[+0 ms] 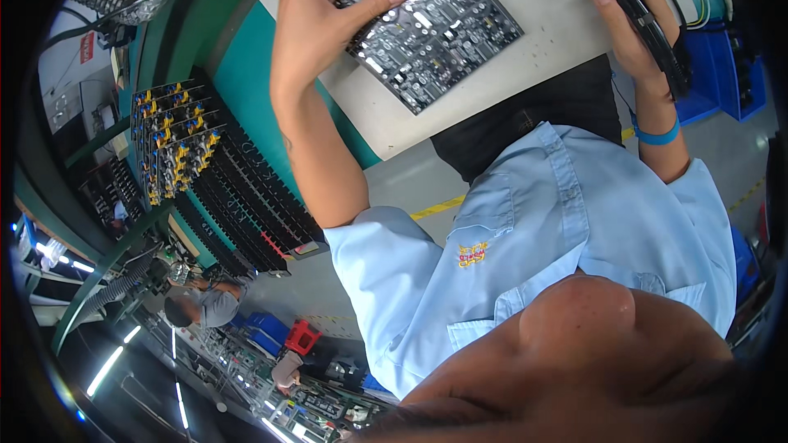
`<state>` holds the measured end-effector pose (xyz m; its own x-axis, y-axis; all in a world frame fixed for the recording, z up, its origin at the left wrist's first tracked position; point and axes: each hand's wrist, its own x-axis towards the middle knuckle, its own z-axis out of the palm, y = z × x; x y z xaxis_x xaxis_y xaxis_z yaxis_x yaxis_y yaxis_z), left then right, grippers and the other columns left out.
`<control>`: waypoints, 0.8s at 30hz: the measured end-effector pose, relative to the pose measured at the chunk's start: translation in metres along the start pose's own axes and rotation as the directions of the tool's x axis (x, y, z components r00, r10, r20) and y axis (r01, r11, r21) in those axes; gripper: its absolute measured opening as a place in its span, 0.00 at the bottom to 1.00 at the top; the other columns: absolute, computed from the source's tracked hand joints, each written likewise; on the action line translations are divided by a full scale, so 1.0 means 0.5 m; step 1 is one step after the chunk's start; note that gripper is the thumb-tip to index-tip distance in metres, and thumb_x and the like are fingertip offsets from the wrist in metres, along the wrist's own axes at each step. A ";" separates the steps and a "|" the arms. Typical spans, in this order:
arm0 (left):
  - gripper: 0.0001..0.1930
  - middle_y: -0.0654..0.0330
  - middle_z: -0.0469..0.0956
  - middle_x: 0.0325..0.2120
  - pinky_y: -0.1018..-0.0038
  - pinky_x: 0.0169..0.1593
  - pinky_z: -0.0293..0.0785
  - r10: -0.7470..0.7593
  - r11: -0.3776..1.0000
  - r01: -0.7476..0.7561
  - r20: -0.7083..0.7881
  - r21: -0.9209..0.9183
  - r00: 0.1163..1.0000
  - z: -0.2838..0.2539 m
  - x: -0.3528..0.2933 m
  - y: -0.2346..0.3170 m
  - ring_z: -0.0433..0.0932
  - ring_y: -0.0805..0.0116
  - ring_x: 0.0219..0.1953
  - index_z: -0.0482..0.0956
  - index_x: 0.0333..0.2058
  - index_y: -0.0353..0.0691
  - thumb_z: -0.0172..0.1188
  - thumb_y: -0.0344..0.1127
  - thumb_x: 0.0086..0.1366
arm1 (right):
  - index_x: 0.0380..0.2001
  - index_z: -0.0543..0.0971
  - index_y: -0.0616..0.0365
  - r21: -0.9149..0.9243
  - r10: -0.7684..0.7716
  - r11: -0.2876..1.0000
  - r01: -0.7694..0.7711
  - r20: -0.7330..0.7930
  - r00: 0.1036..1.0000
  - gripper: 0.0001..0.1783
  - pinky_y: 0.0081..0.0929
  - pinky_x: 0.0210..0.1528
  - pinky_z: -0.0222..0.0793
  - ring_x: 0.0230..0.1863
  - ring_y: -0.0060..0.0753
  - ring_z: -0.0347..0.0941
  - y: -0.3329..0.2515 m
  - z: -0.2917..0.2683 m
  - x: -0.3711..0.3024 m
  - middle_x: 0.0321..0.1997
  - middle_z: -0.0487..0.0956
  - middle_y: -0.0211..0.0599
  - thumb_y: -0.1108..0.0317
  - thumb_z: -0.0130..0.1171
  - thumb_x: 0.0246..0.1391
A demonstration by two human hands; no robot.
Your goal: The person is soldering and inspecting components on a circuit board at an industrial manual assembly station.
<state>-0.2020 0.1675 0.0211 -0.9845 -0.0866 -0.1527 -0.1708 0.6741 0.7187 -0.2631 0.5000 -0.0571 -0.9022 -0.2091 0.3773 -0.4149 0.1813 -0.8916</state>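
My left hand (332, 12) is closed on the left edge of a black circuit board (435, 37) crowded with small silver and dark parts. Its thumb presses on the board's top face, while the other fingers curl at the far left corner. The board lies tilted at an angle on a pale work surface (538, 53). Over on the right, my right hand (636, 20) grips a long black hand tool (648, 33) with a metal tip at its upper end. That tip is partly cut off by the picture's edge, and the tool is apart from the board. A blue band circles my right wrist.
Left of the work surface, a green mat (254, 74) borders a black slotted rack (246, 184) and upright boards with yellow parts (176, 143). Blue bins (714, 66) stand at the right. Farther off at lower left, a person (215, 305) sits near machinery.
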 end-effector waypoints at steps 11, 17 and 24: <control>0.08 0.65 0.75 0.25 0.85 0.29 0.62 0.039 0.947 -0.071 -0.108 -0.313 0.993 -0.037 -0.002 -0.050 0.67 0.81 0.24 0.80 0.38 0.31 0.66 0.27 0.61 | 0.47 0.77 0.67 -0.015 -0.020 1.000 0.021 0.022 1.000 0.18 0.21 0.38 0.67 0.32 0.31 0.70 0.002 0.003 0.000 0.38 0.78 0.41 0.73 0.62 0.52; 0.05 0.67 0.75 0.23 0.87 0.26 0.58 -0.018 0.939 -0.022 -0.112 -0.344 0.994 -0.036 0.002 -0.048 0.64 0.82 0.22 0.81 0.34 0.32 0.64 0.28 0.63 | 0.46 0.78 0.66 0.079 -0.048 0.996 0.048 0.001 0.999 0.17 0.22 0.37 0.68 0.31 0.32 0.71 -0.021 0.020 0.002 0.36 0.78 0.41 0.75 0.63 0.51; 0.06 0.68 0.74 0.20 0.86 0.26 0.59 0.026 0.942 -0.078 -0.158 -0.327 0.987 -0.045 0.011 -0.084 0.64 0.82 0.21 0.81 0.33 0.33 0.64 0.30 0.65 | 0.53 0.77 0.66 -0.029 -0.231 0.970 0.240 0.177 0.957 0.21 0.23 0.46 0.75 0.42 0.36 0.81 -0.002 -0.012 0.007 0.45 0.82 0.48 0.76 0.64 0.56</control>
<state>-0.2013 0.1220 0.0052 -0.9827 -0.1836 -0.0245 -0.0978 0.4020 0.9104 -0.2665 0.5050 -0.0534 -0.7464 -0.4120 0.5226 -0.6224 0.1539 -0.7674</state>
